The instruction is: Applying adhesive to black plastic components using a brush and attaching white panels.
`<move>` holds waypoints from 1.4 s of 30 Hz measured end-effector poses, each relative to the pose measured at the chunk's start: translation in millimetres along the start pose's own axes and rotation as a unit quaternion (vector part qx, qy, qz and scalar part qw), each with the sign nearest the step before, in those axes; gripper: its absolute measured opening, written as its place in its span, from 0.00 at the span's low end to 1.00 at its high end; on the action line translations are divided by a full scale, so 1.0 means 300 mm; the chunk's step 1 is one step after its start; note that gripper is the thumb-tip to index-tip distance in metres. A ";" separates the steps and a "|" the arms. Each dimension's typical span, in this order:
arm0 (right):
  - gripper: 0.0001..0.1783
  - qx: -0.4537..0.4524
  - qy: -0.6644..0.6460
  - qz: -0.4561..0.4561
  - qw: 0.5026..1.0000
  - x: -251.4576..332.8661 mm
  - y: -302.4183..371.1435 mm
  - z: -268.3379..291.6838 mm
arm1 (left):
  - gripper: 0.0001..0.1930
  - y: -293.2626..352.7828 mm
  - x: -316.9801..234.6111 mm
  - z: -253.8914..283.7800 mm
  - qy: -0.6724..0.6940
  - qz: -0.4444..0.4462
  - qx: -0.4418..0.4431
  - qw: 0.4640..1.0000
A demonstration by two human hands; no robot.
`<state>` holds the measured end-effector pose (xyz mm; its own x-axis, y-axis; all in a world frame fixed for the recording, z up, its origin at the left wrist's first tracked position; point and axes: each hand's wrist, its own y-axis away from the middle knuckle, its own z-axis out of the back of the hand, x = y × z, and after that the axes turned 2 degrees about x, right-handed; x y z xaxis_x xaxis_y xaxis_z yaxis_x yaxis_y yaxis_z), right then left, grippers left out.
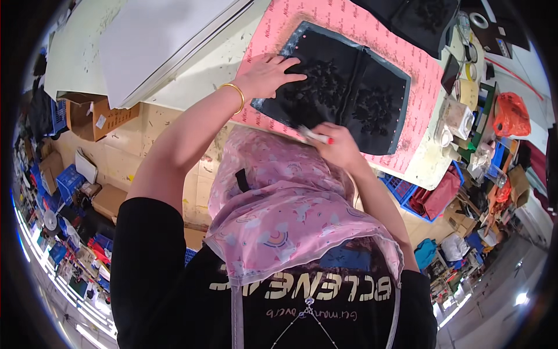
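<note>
A black sheet-like panel (331, 49) with dark floral patterns and pale smudged edges lies on a pink printed board (427, 87). My left hand (264, 77) presses flat on the panel's left edge, fingers spread, a gold bangle around that wrist. In my right hand (342, 148) is a slim white pen-like tool (314, 135) with a red end. Its dark tip is blurred and meets the panel's near edge; whether it is a brush or a marker I cannot tell.
Another black patterned piece (415, 20) lies at the board's far right. Tape rolls (469, 71) and small containers crowd the table's right side. Large white sheets (151, 41) lie at the left. Below stand a cardboard box (110, 119) and a blue crate (433, 195). A pink apron (285, 186) covers my front.
</note>
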<state>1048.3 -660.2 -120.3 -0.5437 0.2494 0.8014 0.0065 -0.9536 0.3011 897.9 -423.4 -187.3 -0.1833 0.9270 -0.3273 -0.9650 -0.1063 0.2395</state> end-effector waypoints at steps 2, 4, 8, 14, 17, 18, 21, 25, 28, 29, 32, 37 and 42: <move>0.07 0.015 0.007 -0.047 0.999 0.009 0.090 0.062 | 0.43 0.005 -0.002 0.014 -0.007 0.002 0.013 1.000; 0.09 -0.020 0.047 -0.130 0.990 0.027 0.146 0.087 | 0.40 0.000 -0.007 0.030 -0.016 0.004 0.029 0.999; 0.10 -0.035 0.039 -0.138 0.989 -0.012 0.261 0.133 | 0.31 -0.024 -0.091 0.061 -0.051 0.055 -0.008 0.997; 0.11 -0.068 0.004 -0.108 0.992 -0.010 0.307 0.190 | 0.11 -0.212 -0.469 -0.030 0.125 -0.119 -0.069 0.983; 0.11 -0.071 0.004 -0.093 0.993 -0.040 0.321 0.186 | 0.12 -0.240 -0.492 -0.130 0.122 -0.119 -0.070 0.983; 0.11 -0.071 0.006 -0.084 0.994 -0.053 0.324 0.180 | 0.12 -0.249 -0.495 -0.155 0.122 -0.117 -0.072 0.983; 0.11 -0.067 0.017 -0.054 0.996 -0.077 0.310 0.130 | 0.12 -0.260 -0.499 -0.183 0.131 -0.119 -0.061 0.982; 0.12 -0.053 0.056 0.020 0.997 -0.091 0.264 0.089 | 0.13 -0.264 -0.483 -0.171 0.153 -0.126 -0.038 0.979; 0.14 -0.022 0.086 -0.053 0.995 -0.106 0.290 0.128 | 0.14 -0.258 -0.480 -0.183 0.155 -0.127 -0.050 0.978; 0.14 -0.012 0.096 -0.078 0.992 -0.111 0.294 0.135 | 0.14 -0.257 -0.479 -0.187 0.156 -0.128 -0.054 0.978; 0.16 -0.018 0.112 -0.052 0.992 -0.098 0.276 0.114 | 0.15 -0.264 -0.482 -0.172 0.154 -0.126 -0.041 0.979; 0.16 -0.039 0.090 -0.053 0.994 -0.214 0.348 0.203 | 0.15 -0.266 -0.479 -0.162 0.146 -0.128 -0.039 0.980; 0.12 -0.136 -0.042 -0.148 0.979 -0.426 0.538 0.409 | 0.15 -0.262 -0.485 -0.153 0.134 -0.138 -0.041 0.980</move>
<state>1222.0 -825.3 -110.7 -0.4177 0.5230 0.7429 -0.3709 -0.8446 0.3861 991.7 -566.4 -200.6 0.0551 0.7978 -0.6004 -0.9947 0.0963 0.0367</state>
